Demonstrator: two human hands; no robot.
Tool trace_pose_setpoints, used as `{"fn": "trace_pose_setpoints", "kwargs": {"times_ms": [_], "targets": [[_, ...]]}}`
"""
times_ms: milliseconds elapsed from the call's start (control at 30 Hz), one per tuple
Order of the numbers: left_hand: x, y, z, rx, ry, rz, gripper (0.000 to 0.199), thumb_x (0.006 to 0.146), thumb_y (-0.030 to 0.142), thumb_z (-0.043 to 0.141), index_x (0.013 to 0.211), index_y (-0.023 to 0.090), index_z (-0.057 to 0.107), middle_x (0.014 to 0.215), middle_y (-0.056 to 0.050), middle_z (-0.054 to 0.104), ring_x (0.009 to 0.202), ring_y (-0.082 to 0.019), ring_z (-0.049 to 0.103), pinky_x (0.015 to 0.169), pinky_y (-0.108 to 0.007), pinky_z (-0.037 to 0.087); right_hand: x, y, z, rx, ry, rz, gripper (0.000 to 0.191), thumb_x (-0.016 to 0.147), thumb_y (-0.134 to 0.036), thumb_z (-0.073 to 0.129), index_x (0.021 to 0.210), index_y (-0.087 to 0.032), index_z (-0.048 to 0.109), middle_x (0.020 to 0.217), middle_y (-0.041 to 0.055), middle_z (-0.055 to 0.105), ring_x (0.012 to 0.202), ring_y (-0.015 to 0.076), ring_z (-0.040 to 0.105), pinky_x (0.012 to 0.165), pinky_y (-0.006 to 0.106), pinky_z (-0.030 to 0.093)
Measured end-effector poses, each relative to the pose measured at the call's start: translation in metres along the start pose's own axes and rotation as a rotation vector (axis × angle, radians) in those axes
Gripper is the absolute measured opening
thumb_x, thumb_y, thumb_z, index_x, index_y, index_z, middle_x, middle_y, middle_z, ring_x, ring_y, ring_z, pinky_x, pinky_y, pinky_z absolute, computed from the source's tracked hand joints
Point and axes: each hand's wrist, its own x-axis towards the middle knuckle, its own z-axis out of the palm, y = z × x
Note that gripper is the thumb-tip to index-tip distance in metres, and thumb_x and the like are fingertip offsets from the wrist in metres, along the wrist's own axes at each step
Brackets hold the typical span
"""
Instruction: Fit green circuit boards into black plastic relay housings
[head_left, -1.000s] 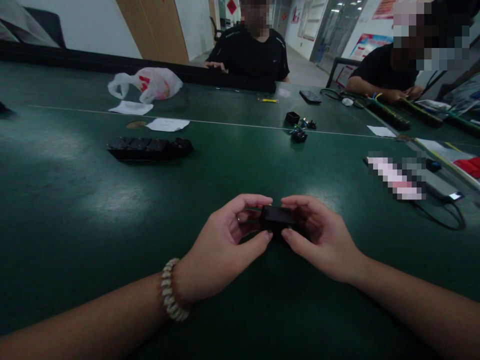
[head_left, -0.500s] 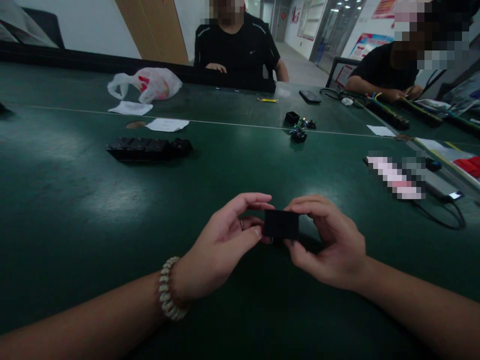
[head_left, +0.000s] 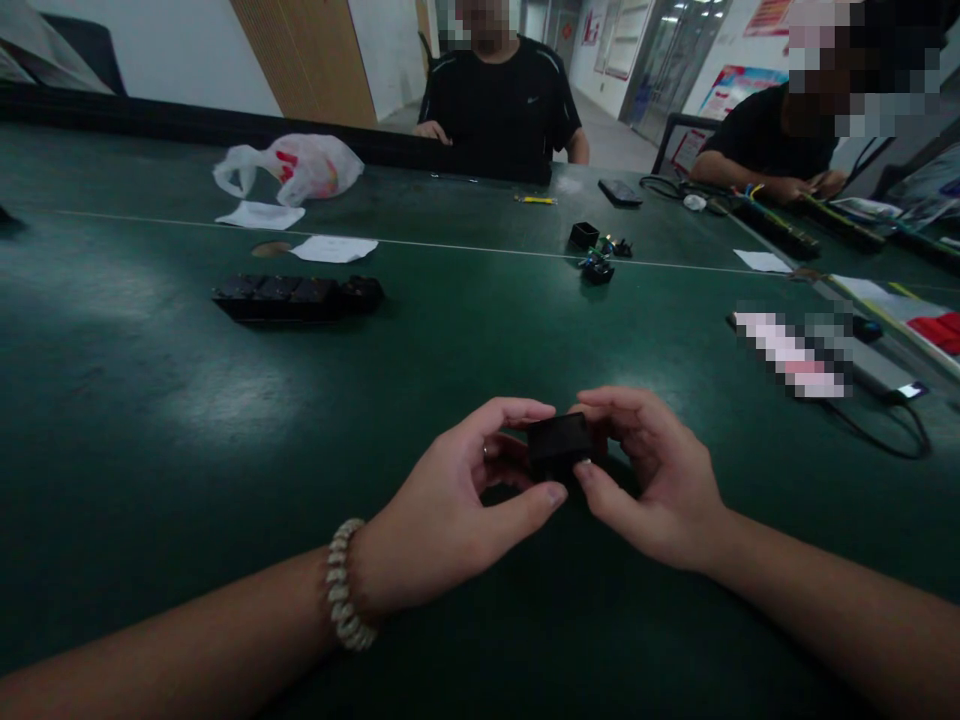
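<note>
A small black rectangular box (head_left: 559, 442) is held between my two hands, just above the green table (head_left: 247, 480). My left hand (head_left: 472, 495), with a beaded bracelet at the wrist, curls around its left side, fingers at the top and thumb below. On the other side, my right hand (head_left: 654, 478) grips the box's right end between thumb and fingers. The box's underside and far side are hidden. Farther off lie a black open case (head_left: 584, 235) and a small black part with wires and circuit pieces (head_left: 597, 266).
A black strip of several blocks (head_left: 289, 299) lies at left, near paper sheets (head_left: 335, 249) and a plastic bag (head_left: 315, 168). To the right are a blurred phone (head_left: 787, 355) and a cable (head_left: 889, 447). Two people sit across the table.
The box has tilted, so more of its upper face shows. My left thumb has slid right along its lower edge. The person opposite has shifted to the right.
</note>
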Motion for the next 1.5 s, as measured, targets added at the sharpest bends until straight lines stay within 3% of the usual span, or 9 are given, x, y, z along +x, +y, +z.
{"fn": "trace_pose_setpoints", "kwargs": {"times_ms": [133, 233, 367, 567, 933, 1133, 1267, 1367, 1500], "targets": [[0.000, 0.002, 0.001, 0.003, 0.016, -0.025, 0.048, 0.085, 0.027, 0.087, 0.128, 0.025, 0.065, 0.125, -0.008, 0.073, 0.099, -0.023, 0.075, 0.085, -0.037, 0.065, 0.002, -0.003, -0.002, 0.061, -0.044, 0.115, 0.034, 0.094, -0.019, 0.070, 0.126, -0.027, 0.062, 0.105, 0.0047, 0.078, 0.087, 0.0187, 0.076, 0.071, 0.031, 0.064], [0.002, 0.006, 0.001, -0.043, 0.017, -0.051, 0.040, 0.087, 0.026, 0.084, 0.123, 0.023, 0.068, 0.121, -0.008, 0.075, 0.102, -0.023, 0.075, 0.088, -0.037, 0.063, 0.003, -0.005, -0.003, 0.135, -0.062, 0.154, 0.030, 0.097, -0.023, 0.069, 0.125, -0.027, 0.063, 0.117, 0.0084, 0.077, 0.092, 0.0205, 0.077, 0.069, 0.031, 0.065], [0.007, 0.009, 0.000, -0.122, 0.048, -0.082, 0.033, 0.088, 0.025, 0.082, 0.119, 0.020, 0.070, 0.108, -0.007, 0.076, 0.084, -0.019, 0.072, 0.074, -0.033, 0.061, 0.001, -0.005, -0.005, 0.247, -0.093, 0.118, 0.046, 0.091, -0.022, 0.077, 0.133, -0.029, 0.059, 0.128, 0.0107, 0.072, 0.106, 0.0254, 0.076, 0.075, 0.036, 0.067], [0.010, 0.003, 0.000, -0.227, 0.069, -0.064, 0.030, 0.090, 0.033, 0.084, 0.112, 0.018, 0.072, 0.099, -0.006, 0.077, 0.076, -0.016, 0.070, 0.069, -0.031, 0.058, 0.000, -0.005, -0.004, 0.187, -0.066, 0.063, 0.053, 0.089, -0.014, 0.077, 0.135, -0.029, 0.055, 0.112, 0.0064, 0.073, 0.099, 0.0224, 0.076, 0.076, 0.036, 0.068], [0.009, 0.001, 0.000, -0.229, 0.100, -0.063, 0.034, 0.087, 0.035, 0.087, 0.113, 0.018, 0.072, 0.103, -0.006, 0.077, 0.084, -0.019, 0.070, 0.072, -0.032, 0.059, 0.000, -0.001, -0.004, 0.096, -0.026, 0.028, 0.054, 0.086, -0.018, 0.083, 0.133, -0.028, 0.057, 0.113, 0.0061, 0.073, 0.100, 0.0224, 0.075, 0.089, 0.039, 0.067], [0.008, 0.003, 0.001, -0.289, 0.122, -0.122, 0.038, 0.087, 0.033, 0.087, 0.118, 0.019, 0.071, 0.100, -0.007, 0.079, 0.085, -0.021, 0.074, 0.081, -0.037, 0.061, -0.001, 0.001, -0.005, 0.106, -0.048, -0.020, 0.064, 0.080, -0.023, 0.091, 0.134, -0.030, 0.059, 0.110, 0.0049, 0.069, 0.098, 0.0220, 0.073, 0.084, 0.037, 0.067], [0.009, 0.006, 0.002, -0.373, 0.162, -0.128, 0.032, 0.088, 0.032, 0.086, 0.114, 0.018, 0.071, 0.094, -0.005, 0.079, 0.089, -0.021, 0.075, 0.081, -0.035, 0.061, -0.004, -0.001, -0.004, 0.205, -0.111, -0.048, 0.064, 0.086, -0.017, 0.083, 0.143, -0.030, 0.057, 0.110, 0.0043, 0.064, 0.095, 0.0195, 0.069, 0.082, 0.036, 0.066], [0.009, 0.007, 0.003, -0.373, 0.175, -0.125, 0.030, 0.088, 0.031, 0.087, 0.112, 0.018, 0.073, 0.096, -0.006, 0.080, 0.090, -0.021, 0.075, 0.080, -0.034, 0.061, -0.004, -0.002, -0.004, 0.302, -0.114, 0.017, 0.056, 0.093, -0.017, 0.073, 0.144, -0.030, 0.057, 0.110, 0.0048, 0.063, 0.095, 0.0189, 0.069, 0.083, 0.036, 0.066], [0.008, 0.008, 0.003, -0.307, 0.173, -0.123, 0.029, 0.088, 0.029, 0.087, 0.112, 0.019, 0.075, 0.101, -0.006, 0.080, 0.094, -0.021, 0.075, 0.082, -0.036, 0.062, -0.001, 0.000, -0.005, 0.388, -0.119, 0.218, 0.042, 0.096, -0.025, 0.075, 0.136, -0.030, 0.061, 0.116, 0.0062, 0.069, 0.095, 0.0186, 0.073, 0.082, 0.035, 0.068]]}}
